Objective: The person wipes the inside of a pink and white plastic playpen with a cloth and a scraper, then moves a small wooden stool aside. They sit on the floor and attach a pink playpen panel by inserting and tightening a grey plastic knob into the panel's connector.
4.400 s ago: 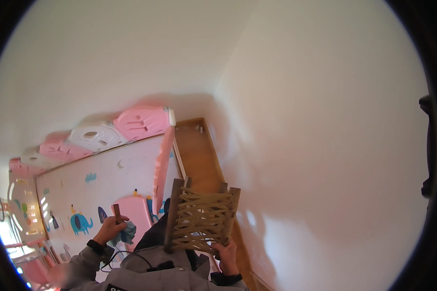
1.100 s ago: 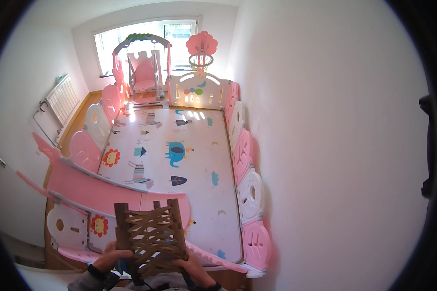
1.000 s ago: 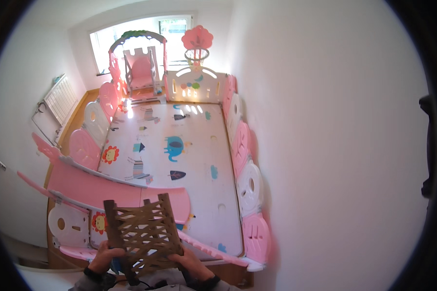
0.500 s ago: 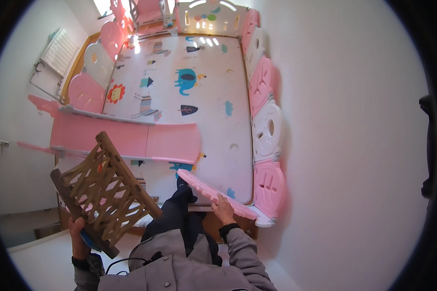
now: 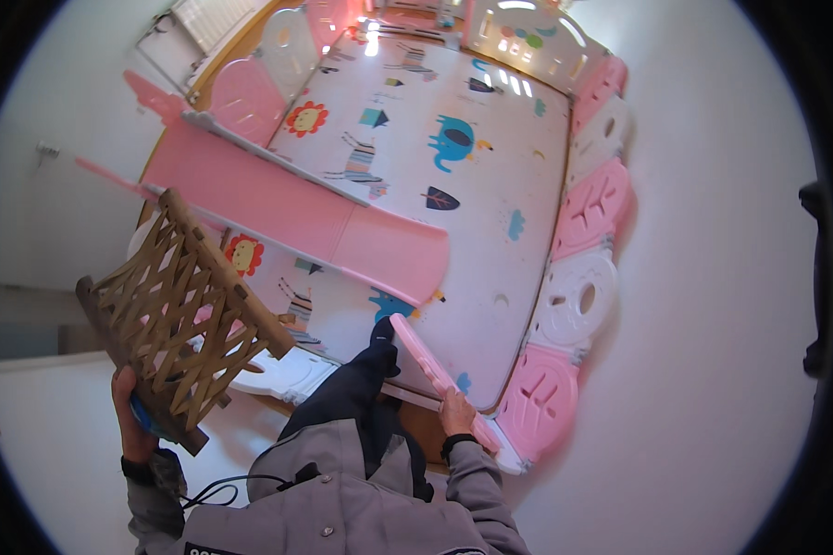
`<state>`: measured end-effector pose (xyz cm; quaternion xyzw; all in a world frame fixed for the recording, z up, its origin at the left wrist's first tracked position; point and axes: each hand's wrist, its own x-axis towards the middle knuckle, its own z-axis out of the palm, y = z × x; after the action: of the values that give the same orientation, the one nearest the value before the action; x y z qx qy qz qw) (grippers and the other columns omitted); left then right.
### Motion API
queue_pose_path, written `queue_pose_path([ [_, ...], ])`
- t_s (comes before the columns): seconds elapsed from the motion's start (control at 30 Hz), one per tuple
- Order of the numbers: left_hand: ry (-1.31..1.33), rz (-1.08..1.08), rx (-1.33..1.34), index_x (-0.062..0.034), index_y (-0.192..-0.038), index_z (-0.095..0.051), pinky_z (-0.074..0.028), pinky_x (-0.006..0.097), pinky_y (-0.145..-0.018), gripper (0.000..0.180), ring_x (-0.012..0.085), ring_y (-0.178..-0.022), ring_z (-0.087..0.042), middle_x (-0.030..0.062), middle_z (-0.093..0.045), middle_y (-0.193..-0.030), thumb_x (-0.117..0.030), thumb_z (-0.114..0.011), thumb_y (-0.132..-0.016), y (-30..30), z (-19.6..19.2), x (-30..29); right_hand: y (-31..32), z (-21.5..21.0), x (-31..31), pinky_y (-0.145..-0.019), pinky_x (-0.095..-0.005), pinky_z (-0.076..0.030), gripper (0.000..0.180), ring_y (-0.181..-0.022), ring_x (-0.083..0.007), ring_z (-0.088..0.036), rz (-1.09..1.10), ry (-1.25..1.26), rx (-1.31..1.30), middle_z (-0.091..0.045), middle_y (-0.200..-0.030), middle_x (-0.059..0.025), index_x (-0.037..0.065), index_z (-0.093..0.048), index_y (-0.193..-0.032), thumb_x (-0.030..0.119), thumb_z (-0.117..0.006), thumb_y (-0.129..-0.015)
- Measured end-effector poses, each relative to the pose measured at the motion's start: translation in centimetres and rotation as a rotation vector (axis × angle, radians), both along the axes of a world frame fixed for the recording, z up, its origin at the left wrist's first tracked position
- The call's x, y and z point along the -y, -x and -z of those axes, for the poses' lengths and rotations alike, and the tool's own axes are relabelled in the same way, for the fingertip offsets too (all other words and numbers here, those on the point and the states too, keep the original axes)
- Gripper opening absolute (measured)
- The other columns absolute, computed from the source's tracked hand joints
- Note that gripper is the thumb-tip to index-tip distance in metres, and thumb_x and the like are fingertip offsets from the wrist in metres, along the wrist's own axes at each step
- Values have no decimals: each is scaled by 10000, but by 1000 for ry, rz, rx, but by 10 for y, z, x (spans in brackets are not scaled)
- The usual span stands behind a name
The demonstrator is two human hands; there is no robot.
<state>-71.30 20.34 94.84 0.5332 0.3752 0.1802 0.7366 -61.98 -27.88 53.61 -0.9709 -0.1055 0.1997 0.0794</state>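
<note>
My left hand (image 5: pixel 136 421) grips the lower rail of a brown wooden lattice rack (image 5: pixel 183 305), held tilted out to my left. Something blue (image 5: pixel 145 416) shows beside those fingers, too covered to name. My right hand (image 5: pixel 455 413) is closed over the top edge of a pink plastic gate panel (image 5: pixel 426 359), which stands at an angle across the gap in the play fence. One of my feet, in a dark sock (image 5: pixel 382 331), is on the printed play mat (image 5: pixel 495 305) near the gate's free end.
A pink slide (image 5: pixel 278 199) crosses the mat on the left. Pink and white fence panels (image 5: pixel 574 301) line the right side by a white wall. A white panel (image 5: pixel 292 373) stands left of my legs. A radiator (image 5: pixel 208 23) hangs at the far left.
The view has turned, so the mat, slide and fence sit farther right and tilted. Both hands keep their holds on the lattice rack and the gate panel.
</note>
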Motion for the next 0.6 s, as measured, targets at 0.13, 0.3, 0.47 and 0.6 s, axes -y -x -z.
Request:
queue_pose_path([
  [0.13,-2,-114,6,-50,-1486,-468,-480,407,-1094,659,261,-1264,-596,125,-578,-1429,-446,-629,-985,19,-5,-2,-5,-10,3,-656,-542,-565,211,-786,-411,-703,8,-65,-36,-664,-971,-183,106,-567,-1079,231,-643,-927],
  [0.3,8,-139,51,-32,-1504,-446,-487,398,-1081,691,261,-1265,-599,132,-569,-1454,-464,-613,-991,34,-9,-3,-4,-36,4,-737,-535,-565,357,-906,-416,-688,78,-171,-14,-654,-1077,-188,94,-575,-1267,215,-634,-936],
  [0.47,-25,-176,74,-43,-1522,-431,-498,384,-1075,730,260,-1244,-624,142,-582,-1454,-504,-616,-988,44,-9,-4,16,-59,29,-821,-519,-546,379,-1017,-426,-663,95,-319,-1,-668,-1116,-209,47,-584,-1287,149,-626,-925],
  [0.6,0,-201,144,-32,-1528,-411,-487,393,-1094,736,273,-1260,-612,150,-571,-1467,-481,-628,-987,50,-7,0,44,-66,66,-863,-483,-540,397,-1017,-412,-678,95,-390,-43,-707,-1108,-207,42,-618,-1305,129,-624,-917],
])
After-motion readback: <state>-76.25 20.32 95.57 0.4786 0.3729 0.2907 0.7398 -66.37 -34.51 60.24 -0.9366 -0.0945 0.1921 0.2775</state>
